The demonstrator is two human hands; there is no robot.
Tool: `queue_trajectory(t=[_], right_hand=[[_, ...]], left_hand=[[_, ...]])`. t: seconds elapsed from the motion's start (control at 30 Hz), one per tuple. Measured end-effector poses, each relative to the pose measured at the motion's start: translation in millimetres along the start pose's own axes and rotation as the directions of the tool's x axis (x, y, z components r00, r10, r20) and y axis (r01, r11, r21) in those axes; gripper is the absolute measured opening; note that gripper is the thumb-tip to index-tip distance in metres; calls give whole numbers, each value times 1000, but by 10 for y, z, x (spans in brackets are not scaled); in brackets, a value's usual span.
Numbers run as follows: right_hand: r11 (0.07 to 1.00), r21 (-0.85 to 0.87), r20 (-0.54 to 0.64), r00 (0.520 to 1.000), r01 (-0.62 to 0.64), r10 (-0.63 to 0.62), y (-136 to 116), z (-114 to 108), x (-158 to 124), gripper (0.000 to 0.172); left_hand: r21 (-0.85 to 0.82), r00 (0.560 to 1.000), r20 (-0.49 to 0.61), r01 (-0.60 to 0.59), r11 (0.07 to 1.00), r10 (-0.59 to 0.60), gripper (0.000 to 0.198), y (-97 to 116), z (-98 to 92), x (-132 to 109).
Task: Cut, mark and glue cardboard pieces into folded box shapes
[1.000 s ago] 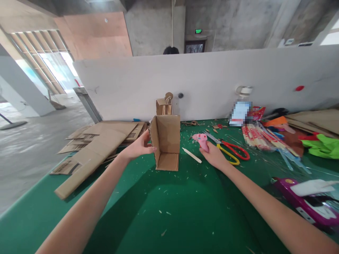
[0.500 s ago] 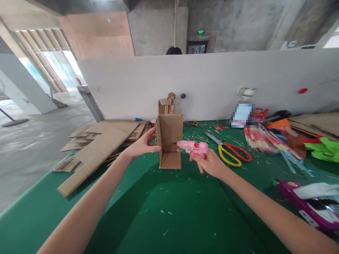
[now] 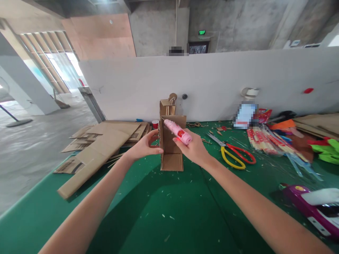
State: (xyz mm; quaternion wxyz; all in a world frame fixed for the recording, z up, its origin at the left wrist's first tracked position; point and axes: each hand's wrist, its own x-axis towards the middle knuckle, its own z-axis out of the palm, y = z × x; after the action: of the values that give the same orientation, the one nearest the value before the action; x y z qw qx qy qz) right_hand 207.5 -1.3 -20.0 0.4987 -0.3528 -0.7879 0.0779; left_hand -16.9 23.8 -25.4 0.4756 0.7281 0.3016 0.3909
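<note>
A small brown cardboard box [image 3: 172,162], with its near side uncovered, stands upright on the green table. My left hand [image 3: 145,145] grips the box's left wall, thumb in front and fingers behind. In my right hand [image 3: 195,148] is a pink hot glue gun [image 3: 178,132]. Its nozzle points up and left, at the upper left inside corner of the box; whether it touches the cardboard I cannot tell. Behind the box rises another cardboard piece [image 3: 167,107] with sticks and a round top.
Cardboard sheets [image 3: 103,141] lie stacked at left. Scissors [image 3: 230,151] with red and yellow handles lie right of the box. Farther right are a phone [image 3: 245,115], packets of sticks [image 3: 261,141] and a purple-white device [image 3: 312,208]. A white partition [image 3: 212,81] stands behind the table.
The glue gun in my right hand has moved up and left, from the box's right side to its upper left inside corner. My left hand keeps its hold on the left wall.
</note>
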Motion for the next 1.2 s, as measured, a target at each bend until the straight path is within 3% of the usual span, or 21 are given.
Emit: queue_trajectory(t=[0.4,0.6,0.73,0.97,1.2], right_hand=[[994,-106,25,1000,13,-10,46,39,31,26],[998,-58,4,1000,-19,19,7,13,13,24],[997,-67,-35,999,36,-38,-45,7,100,23],[995,-99,21,1000,-13,16,19,52,-6,29],[998,-57,-20,1000,-11,10,-7,46,17,27]], left_hand=[[-12,1000,-13,2,1000,-2,79,-15,2,-7],[-12,1000,-15,3,1000,-3,80,-24,5,-9],[-30,1000,-20,5,1000,-6,80,-27,4,-9],[-14,1000,-23,10,1000,-10,80,-38,4,-4],[-13,1000,-25,15,1000,-15,79,-51,-6,-10]])
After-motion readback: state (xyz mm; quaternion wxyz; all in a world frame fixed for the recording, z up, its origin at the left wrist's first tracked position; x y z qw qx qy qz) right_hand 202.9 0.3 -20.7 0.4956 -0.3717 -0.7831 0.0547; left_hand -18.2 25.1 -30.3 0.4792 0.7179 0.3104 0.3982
